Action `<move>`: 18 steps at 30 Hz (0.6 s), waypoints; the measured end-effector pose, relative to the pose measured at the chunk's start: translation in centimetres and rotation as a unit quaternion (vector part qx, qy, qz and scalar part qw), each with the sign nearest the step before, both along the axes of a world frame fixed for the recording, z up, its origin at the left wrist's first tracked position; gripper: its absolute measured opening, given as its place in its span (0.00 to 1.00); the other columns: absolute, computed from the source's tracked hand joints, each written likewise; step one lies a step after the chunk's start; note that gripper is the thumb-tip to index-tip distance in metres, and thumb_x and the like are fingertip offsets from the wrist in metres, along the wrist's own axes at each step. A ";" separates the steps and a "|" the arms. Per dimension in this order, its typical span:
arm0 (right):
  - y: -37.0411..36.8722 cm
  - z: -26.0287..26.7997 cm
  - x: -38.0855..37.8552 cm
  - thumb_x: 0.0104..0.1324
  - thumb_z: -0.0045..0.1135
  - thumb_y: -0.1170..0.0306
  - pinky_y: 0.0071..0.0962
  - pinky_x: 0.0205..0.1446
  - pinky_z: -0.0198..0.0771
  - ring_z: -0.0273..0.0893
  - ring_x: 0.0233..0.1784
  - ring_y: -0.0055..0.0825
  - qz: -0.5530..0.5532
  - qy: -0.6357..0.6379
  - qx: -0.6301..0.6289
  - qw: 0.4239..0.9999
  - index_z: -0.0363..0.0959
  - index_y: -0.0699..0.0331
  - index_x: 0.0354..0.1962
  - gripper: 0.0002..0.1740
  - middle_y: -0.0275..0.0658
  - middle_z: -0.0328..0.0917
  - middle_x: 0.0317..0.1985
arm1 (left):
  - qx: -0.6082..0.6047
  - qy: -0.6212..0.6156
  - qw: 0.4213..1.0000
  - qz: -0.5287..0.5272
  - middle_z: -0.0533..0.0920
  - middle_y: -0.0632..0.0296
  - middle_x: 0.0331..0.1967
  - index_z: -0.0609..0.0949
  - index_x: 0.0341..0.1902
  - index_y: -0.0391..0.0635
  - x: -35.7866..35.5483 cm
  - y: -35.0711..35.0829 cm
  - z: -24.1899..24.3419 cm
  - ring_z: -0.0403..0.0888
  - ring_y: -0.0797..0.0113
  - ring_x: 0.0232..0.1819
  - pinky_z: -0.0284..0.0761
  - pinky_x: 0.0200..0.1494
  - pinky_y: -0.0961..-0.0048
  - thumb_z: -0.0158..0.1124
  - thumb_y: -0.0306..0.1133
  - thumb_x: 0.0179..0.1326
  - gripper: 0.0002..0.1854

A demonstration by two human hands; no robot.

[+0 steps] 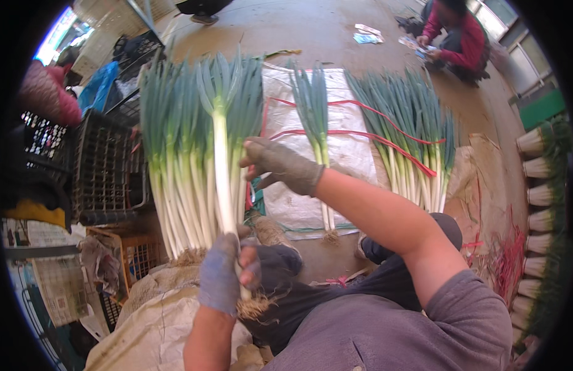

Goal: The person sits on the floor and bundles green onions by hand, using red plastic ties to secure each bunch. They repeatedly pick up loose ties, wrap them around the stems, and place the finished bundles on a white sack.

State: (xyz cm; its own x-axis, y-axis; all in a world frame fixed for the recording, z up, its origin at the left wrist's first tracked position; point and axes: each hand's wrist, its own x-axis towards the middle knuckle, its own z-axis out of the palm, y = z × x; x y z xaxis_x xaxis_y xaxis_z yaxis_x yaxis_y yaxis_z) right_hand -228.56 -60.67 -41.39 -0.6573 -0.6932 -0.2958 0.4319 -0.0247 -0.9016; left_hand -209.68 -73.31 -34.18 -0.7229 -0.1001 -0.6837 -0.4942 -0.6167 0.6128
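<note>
My left hand (223, 273), in a worn blue-grey glove, grips a single long leek or Welsh onion (221, 176) near its roots. The stalk stands almost upright, its green leaves pointing away from me. My right hand (281, 164), also gloved, hovers just right of the white shaft with fingers apart and nothing visible in them. Behind the held stalk lies a thick pile of similar stalks (179, 167), roots towards me. A few stalks (321, 150) rest on a white woven sheet (286, 204), crossing red ties (342, 132). Another group of stalks (407, 162) lies to the right.
A black plastic crate (103, 171) and an orange crate (128, 255) stand at left. A crouching person (467, 51) handles papers at upper right; more paper slips (367, 37) lie on the floor. Stalk bundles (539, 220) line the right side, near red strips (509, 264).
</note>
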 end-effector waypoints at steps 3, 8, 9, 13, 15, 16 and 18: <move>-0.1 -1.1 -1.5 0.69 0.55 0.55 0.32 0.36 0.78 0.78 0.35 0.28 -0.049 0.031 -0.051 0.997 0.69 0.66 0.50 0.23 0.39 0.77 0.37 | 0.035 0.039 0.996 -0.068 0.67 0.67 0.20 0.74 0.53 0.46 0.2 3.3 -3.2 0.60 0.76 0.11 0.57 0.13 0.76 0.47 0.47 0.74 0.18; 5.0 -9.1 -7.9 0.67 0.56 0.60 0.31 0.41 0.79 0.79 0.38 0.28 -0.079 0.079 0.073 0.991 0.71 0.68 0.49 0.21 0.39 0.80 0.38 | -0.093 0.090 0.985 -0.117 0.70 0.66 0.22 0.72 0.50 0.42 -4.6 7.5 -18.7 0.68 0.76 0.18 0.66 0.20 0.79 0.50 0.40 0.73 0.13; 5.6 -11.1 -9.1 0.66 0.57 0.62 0.30 0.39 0.78 0.78 0.37 0.26 -0.095 0.082 0.135 0.983 0.70 0.66 0.49 0.20 0.39 0.79 0.38 | -0.177 0.043 0.971 -0.154 0.73 0.62 0.24 0.73 0.49 0.42 -5.1 9.1 -22.1 0.71 0.71 0.19 0.68 0.22 0.74 0.51 0.41 0.71 0.14; 8.4 -20.2 -11.0 0.63 0.59 0.68 0.31 0.33 0.78 0.77 0.32 0.30 -0.100 0.100 0.179 0.974 0.69 0.66 0.47 0.17 0.41 0.77 0.31 | -0.413 0.000 0.879 -0.237 0.80 0.42 0.33 0.73 0.46 0.40 -3.9 13.7 -33.0 0.79 0.42 0.34 0.73 0.39 0.52 0.53 0.46 0.69 0.19; 9.5 -25.0 -11.1 0.64 0.57 0.64 0.31 0.42 0.77 0.78 0.38 0.32 -0.061 0.092 0.238 0.965 0.67 0.69 0.54 0.24 0.43 0.77 0.38 | -0.453 -0.066 0.837 -0.301 0.81 0.36 0.37 0.72 0.46 0.39 -3.5 15.1 -36.9 0.78 0.32 0.41 0.70 0.44 0.46 0.53 0.48 0.68 0.21; 9.8 -27.3 -10.9 0.64 0.57 0.64 0.33 0.47 0.76 0.79 0.42 0.37 -0.062 0.147 0.319 0.934 0.66 0.69 0.57 0.27 0.46 0.78 0.41 | -0.450 -0.100 0.818 -0.344 0.81 0.35 0.41 0.73 0.47 0.40 -3.7 15.5 -38.4 0.78 0.32 0.45 0.71 0.46 0.45 0.52 0.49 0.68 0.21; 11.0 -31.2 -9.5 0.63 0.58 0.63 0.36 0.56 0.73 0.78 0.49 0.46 -0.074 0.223 0.449 0.862 0.64 0.70 0.61 0.32 0.52 0.78 0.46 | -0.434 -0.137 0.778 -0.434 0.81 0.35 0.43 0.73 0.47 0.41 -4.2 15.7 -40.6 0.79 0.34 0.47 0.73 0.47 0.46 0.51 0.48 0.68 0.20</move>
State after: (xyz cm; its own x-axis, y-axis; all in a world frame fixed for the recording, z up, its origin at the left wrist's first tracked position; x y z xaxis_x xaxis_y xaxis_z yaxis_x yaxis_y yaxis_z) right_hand -238.09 -49.69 -72.56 -0.9058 -0.2164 -0.3643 0.0885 0.7442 -0.6620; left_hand -213.87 -57.61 -74.80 -0.6140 -0.1661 -0.7716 -0.6799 0.6079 0.4102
